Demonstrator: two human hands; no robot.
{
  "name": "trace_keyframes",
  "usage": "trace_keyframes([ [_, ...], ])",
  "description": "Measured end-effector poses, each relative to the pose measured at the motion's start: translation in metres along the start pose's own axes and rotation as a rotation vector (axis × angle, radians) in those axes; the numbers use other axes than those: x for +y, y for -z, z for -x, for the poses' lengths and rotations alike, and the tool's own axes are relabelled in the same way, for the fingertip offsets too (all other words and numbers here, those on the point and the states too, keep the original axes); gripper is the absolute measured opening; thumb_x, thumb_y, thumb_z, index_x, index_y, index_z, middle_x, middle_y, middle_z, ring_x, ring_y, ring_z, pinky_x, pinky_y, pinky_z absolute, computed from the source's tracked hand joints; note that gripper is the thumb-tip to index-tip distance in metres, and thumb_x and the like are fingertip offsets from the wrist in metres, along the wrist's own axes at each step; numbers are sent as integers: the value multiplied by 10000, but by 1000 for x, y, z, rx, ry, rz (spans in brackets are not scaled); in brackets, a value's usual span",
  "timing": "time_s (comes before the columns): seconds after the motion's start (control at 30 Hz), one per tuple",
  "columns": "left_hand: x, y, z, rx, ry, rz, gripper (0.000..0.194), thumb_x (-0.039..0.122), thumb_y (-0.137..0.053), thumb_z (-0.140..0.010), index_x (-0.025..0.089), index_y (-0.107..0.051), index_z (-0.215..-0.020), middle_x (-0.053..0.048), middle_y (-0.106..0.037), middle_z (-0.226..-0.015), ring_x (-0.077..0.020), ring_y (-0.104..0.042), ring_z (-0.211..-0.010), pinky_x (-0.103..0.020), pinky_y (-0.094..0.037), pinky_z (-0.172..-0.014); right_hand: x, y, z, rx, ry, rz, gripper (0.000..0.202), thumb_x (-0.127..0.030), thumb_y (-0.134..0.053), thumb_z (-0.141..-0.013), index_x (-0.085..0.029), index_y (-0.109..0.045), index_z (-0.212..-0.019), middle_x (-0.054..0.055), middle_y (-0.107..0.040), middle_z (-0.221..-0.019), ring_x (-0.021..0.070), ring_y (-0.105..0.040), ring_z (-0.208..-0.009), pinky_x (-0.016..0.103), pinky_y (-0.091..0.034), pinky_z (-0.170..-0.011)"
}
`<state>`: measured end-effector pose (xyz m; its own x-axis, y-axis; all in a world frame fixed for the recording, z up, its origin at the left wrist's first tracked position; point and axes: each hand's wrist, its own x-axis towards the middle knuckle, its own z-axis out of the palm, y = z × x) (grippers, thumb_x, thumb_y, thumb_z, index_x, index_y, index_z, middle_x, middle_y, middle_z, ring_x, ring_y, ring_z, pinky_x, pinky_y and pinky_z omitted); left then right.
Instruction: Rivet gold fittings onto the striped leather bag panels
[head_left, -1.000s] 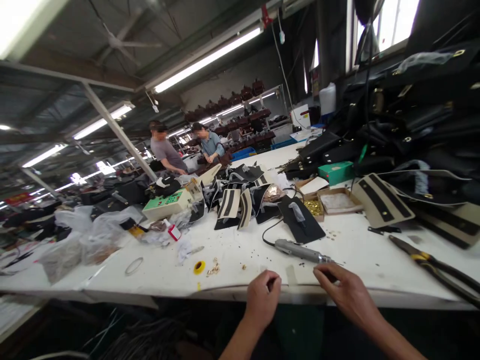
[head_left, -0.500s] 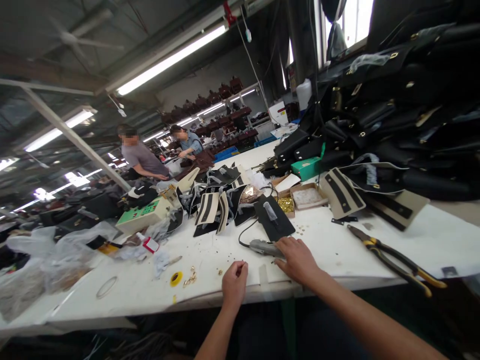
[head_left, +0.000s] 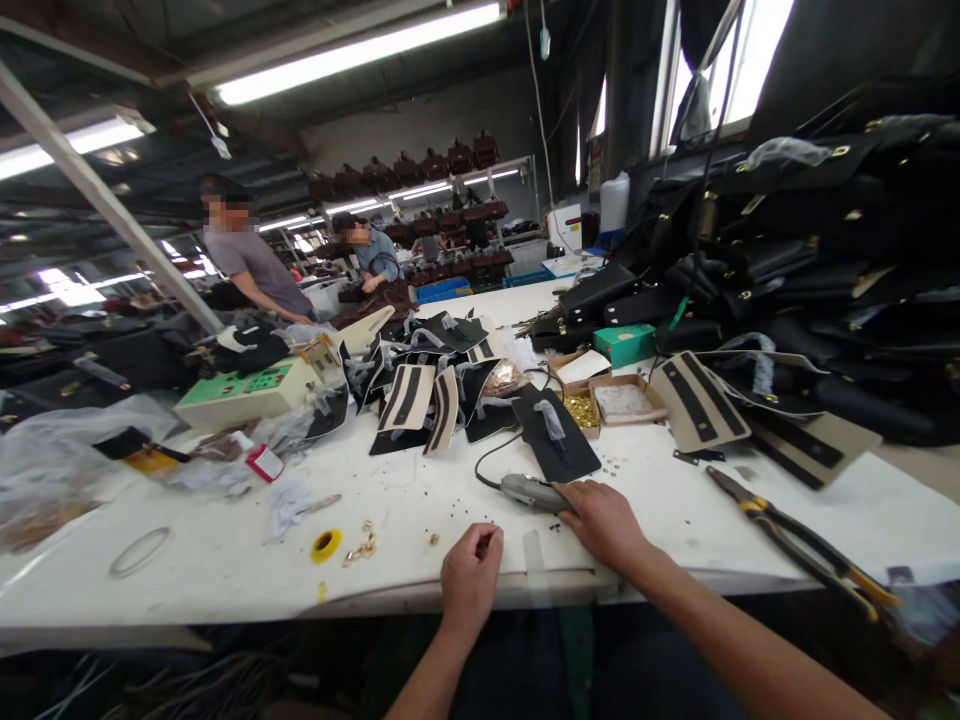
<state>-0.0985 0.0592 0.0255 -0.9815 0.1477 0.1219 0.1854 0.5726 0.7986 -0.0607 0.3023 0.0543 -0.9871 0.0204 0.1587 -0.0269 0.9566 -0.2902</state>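
My right hand (head_left: 607, 522) is closed around the near end of a grey corded electric screwdriver (head_left: 525, 490), which lies low over the white table. Its black cord runs from the far end toward the leather pieces. Left of it, my left hand (head_left: 472, 575) rests at the table edge with the fingers curled together; whatever is in them is too small or hidden to make out. Tiny dark screws (head_left: 465, 514) are scattered just beyond that hand. A black leather panel (head_left: 556, 435) with a plastic-wrapped fitting lies past the screwdriver.
Pliers (head_left: 787, 535) with yellow-black handles lie at right. Boxes of gold fittings (head_left: 581, 410) and pale small parts (head_left: 626, 400) stand behind. Yellow tape (head_left: 326, 545) and gold pieces (head_left: 361, 545) lie left. Black bags (head_left: 787, 240) are piled at right; two people work beyond the table.
The camera view has turned and shifted slightly, so the table appears more level. My right hand stays on the screwdriver, and my left hand remains curled at the edge.
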Motion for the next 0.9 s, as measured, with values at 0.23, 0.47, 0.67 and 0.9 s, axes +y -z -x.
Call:
trace_keyframes([
  [0.23, -2, 7, 6, -28, -52, 98, 290, 438, -554, -902, 194, -708, -872, 1, -642, -696, -154, -563, -652, -255, -416, -650, -3, 5, -2, 18, -13, 47, 418, -340, -585, -940, -231, -639, -1339, 74, -699, -1238, 274, -641, -1097, 390, -475, -948],
  [0.47, -6, 13, 8, -20, -99, 91, 273, 413, -560, -891, 196, -722, -852, -5, -643, -674, -158, -566, -636, -258, -418, -641, 35, 12, 12, 23, 33, 111, 375, -316, -574, -934, -236, -664, -1289, 76, -700, -1247, 282, -645, -1125, 434, -481, -962],
  [0.67, -6, 14, 8, -23, -117, 96, 254, 397, -572, -895, 202, -729, -853, -8, -635, -665, -158, -565, -634, -263, -416, -639, 78, 24, 33, 23, -3, 125, 378, -369, -543, -930, -254, -675, -1265, 63, -707, -1246, 283, -653, -1126, 468, -479, -984],
  [0.9, -14, 5, 11, 24, -126, 53, 189, 296, -570, -857, 210, -714, -770, -20, -658, -681, -156, -568, -622, -268, -404, -623, 138, -7, 48, 85, -122, -69, 409, -573, -677, -735, -449, -756, -1116, 37, -737, -1177, 351, -676, -1092, 537, -514, -987],
])
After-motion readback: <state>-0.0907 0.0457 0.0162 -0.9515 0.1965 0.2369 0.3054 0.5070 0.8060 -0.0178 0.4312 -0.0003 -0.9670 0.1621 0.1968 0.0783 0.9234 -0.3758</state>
